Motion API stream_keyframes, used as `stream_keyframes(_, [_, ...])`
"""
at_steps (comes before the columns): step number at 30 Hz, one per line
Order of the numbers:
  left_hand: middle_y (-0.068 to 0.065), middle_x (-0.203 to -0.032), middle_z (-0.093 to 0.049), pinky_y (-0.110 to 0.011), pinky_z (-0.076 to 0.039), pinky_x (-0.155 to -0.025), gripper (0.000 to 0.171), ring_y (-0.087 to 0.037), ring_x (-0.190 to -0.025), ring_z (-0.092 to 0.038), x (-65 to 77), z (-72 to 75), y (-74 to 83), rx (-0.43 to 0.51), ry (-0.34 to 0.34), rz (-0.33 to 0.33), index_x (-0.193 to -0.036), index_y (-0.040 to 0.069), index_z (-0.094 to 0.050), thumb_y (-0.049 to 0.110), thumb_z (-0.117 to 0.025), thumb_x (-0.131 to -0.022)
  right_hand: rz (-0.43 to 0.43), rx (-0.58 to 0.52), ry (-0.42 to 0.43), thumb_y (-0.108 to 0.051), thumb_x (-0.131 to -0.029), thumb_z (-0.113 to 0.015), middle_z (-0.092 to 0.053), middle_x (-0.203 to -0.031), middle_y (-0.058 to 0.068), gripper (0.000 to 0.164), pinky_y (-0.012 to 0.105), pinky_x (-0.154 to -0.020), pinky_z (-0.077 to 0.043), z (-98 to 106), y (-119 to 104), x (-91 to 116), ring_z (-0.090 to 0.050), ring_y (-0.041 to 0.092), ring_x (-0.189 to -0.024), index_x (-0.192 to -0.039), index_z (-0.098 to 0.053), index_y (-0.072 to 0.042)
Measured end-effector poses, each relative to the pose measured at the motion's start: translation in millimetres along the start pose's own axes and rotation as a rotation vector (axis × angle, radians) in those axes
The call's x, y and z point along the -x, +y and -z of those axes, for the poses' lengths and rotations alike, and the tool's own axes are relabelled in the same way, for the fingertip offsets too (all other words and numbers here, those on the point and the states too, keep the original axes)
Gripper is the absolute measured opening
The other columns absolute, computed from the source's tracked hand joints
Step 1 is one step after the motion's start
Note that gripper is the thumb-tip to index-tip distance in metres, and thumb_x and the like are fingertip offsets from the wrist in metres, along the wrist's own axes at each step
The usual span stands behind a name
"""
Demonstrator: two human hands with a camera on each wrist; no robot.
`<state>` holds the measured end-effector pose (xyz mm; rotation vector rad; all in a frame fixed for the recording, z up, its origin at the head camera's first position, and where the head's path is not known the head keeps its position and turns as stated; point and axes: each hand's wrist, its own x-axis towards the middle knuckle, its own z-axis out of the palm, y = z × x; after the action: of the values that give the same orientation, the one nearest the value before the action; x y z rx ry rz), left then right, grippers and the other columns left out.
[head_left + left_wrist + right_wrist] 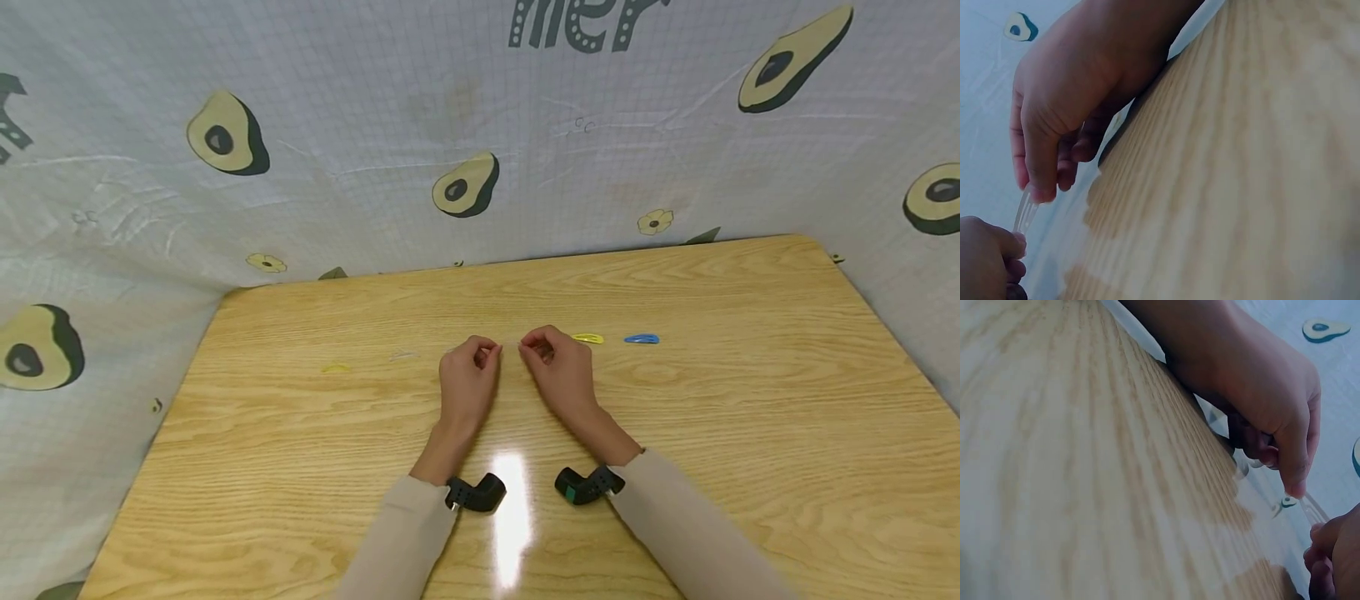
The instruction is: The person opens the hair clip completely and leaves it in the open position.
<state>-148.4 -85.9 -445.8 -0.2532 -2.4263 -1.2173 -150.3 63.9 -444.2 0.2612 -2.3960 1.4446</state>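
Both hands meet over the far middle of the wooden table, pinching the two ends of one pale, see-through hair clip [1025,214]. My left hand [469,379] has one end between thumb and fingertips. The other end is pinched by my right hand [558,371]. Between the fingertips the middle of the clip shows in both wrist views; its ends are hidden by the fingers. Just beyond the right hand lies a yellow snap hair clip [588,338], and a blue snap hair clip [642,339] lies further right.
Left of the hands, a pale whitish clip-like piece [402,355] and a faint yellow one [336,367] lie on the wooden table [300,467]. An avocado-patterned cloth [360,167] hangs along the table's back and sides. Each wrist wears a black camera band.
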Motion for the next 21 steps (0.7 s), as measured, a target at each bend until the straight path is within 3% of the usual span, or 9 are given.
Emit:
stream_keyframes(7, [0.0,-0.053,-0.052,-0.02,-0.037,-0.044,0.008,-0.007,-0.046,-0.043,-3.6,-3.8,-0.8,-0.032,-0.012,0.029,-0.079,-0.001,-0.07,0.003,-0.07,-0.086,-0.03,0.034,0.004,-0.007,-0.085,-0.072,-0.064,-0.075,0.003,0.004,0.03,-0.054,-0.046,-2.3,1.3,-4.3,-0.058,0.012,-0.061,-0.087,-0.069,-0.006])
stream_keyframes(21, [-0.005,-0.061,-0.061,-0.024,-0.045,-0.046,0.007,-0.012,-0.051,-0.056,-4.3,-5.2,1.9,-0.139,-0.026,0.061,-0.082,-0.002,-0.071,0.003,-0.069,-0.086,-0.121,0.105,-0.028,-0.011,-0.086,-0.073,-0.065,-0.074,0.003,0.005,0.031,-0.053,-0.043,-5.4,1.6,-6.7,-0.053,0.013,-0.057,-0.088,-0.071,-0.007])
